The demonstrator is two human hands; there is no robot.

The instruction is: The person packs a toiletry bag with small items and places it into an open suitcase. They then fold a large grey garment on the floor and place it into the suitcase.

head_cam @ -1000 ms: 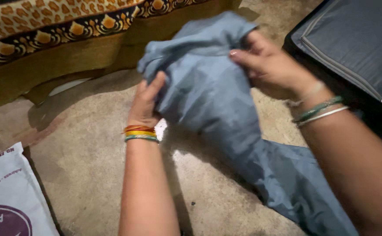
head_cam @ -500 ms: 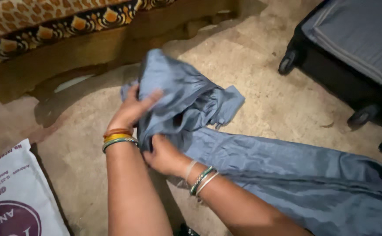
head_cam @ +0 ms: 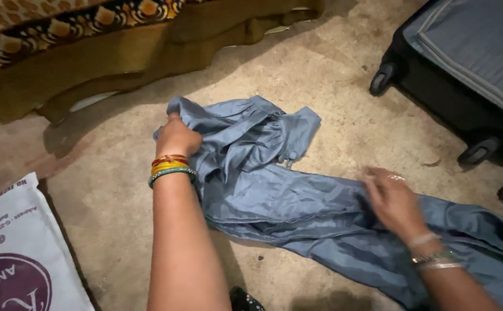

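Grey-blue garment (head_cam: 274, 196): we are gripping its bunched top with our closed left hand (head_cam: 176, 138), pressing our open right hand (head_cam: 392, 198) flat further along; below-left of the left hand is lying a white sack (head_cam: 15, 253) with a maroon round label.

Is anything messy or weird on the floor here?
A little. The blue-grey garment lies on the bare floor, bunched and wrinkled at the end that the left hand grips. The right hand rests on the flatter part. Nothing looks torn or spilled.
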